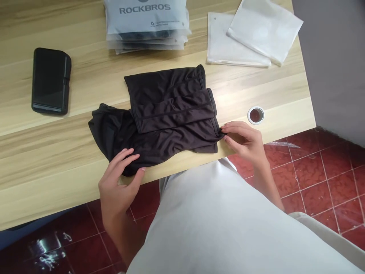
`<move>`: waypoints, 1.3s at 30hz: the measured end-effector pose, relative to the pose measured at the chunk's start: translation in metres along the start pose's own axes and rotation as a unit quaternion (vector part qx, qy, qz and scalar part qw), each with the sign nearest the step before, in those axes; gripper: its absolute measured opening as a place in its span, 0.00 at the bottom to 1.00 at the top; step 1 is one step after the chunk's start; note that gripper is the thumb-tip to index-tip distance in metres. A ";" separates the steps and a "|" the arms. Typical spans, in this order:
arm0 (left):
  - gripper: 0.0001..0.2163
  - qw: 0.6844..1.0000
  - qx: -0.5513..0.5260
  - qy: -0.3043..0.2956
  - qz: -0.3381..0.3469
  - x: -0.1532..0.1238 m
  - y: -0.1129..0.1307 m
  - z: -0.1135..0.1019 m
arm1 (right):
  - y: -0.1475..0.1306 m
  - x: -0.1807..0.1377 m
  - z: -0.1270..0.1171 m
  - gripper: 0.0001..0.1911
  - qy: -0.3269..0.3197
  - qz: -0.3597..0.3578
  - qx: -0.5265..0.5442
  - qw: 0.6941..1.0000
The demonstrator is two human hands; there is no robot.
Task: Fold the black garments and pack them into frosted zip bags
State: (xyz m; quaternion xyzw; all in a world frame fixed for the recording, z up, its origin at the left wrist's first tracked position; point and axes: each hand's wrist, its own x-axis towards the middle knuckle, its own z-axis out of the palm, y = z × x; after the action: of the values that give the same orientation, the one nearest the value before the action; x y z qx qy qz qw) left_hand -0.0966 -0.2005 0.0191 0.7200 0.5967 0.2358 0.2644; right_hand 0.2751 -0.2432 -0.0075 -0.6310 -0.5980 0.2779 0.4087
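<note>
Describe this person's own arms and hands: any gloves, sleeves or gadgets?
The left hand and right hand are ordinary five-fingered human hands, without gloves. No rings, watches or cables show. The visible forearms are slim and bare, with no sleeve over them. A plain, pale garment covers the torso.

Both hands (116, 186) touch black folded cloth (173, 112) on a wooden table (51, 163).

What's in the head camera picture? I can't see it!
A person's right grip pinches the edge of rumpled black cloth on a wooden table; the left grip rests on its other end. Beyond lie a package stack marked ROCKBROS and two pale bags.
</note>
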 end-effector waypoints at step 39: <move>0.12 0.976 0.052 -0.159 0.138 0.097 0.038 0.029 | -0.017 0.103 0.043 0.09 -0.103 -0.125 -0.110 0.981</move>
State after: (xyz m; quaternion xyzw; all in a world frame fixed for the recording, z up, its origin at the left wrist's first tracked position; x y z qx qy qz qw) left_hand -0.0326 -0.1132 0.0244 0.8361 0.4538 0.1216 0.2832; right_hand 0.2438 -0.1347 -0.0005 -0.5604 -0.7382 0.2207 0.3039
